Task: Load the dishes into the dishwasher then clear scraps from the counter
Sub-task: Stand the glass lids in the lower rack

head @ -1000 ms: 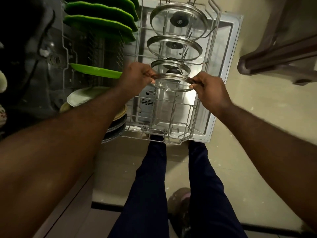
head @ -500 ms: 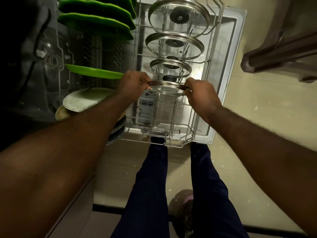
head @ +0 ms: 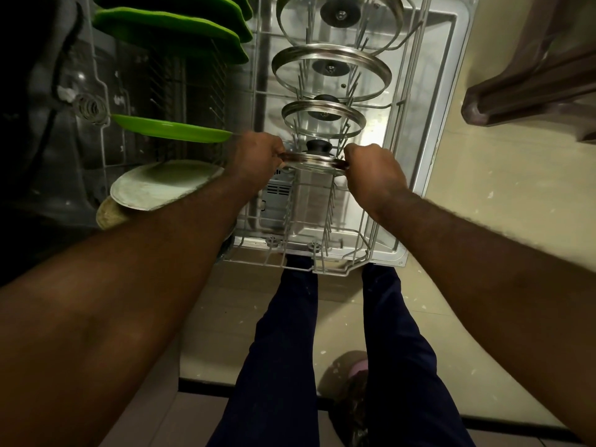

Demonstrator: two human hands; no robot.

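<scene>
The round steel-rimmed glass lid [head: 317,162] sat between the hands; left hand [head: 258,158] gripped its nine-o'clock edge, right hand [head: 375,171] its three-o'clock edge.

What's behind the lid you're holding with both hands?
Behind the held lid, three more glass lids stand in the rack: small lid, middle lid, big lid. Its black knob hides the spot just behind it.

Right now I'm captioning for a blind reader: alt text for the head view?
The left hand and right hand grip a glass lid by its rim at the dishwasher rack, where three lids stand. Green plates stand to the left.
</scene>
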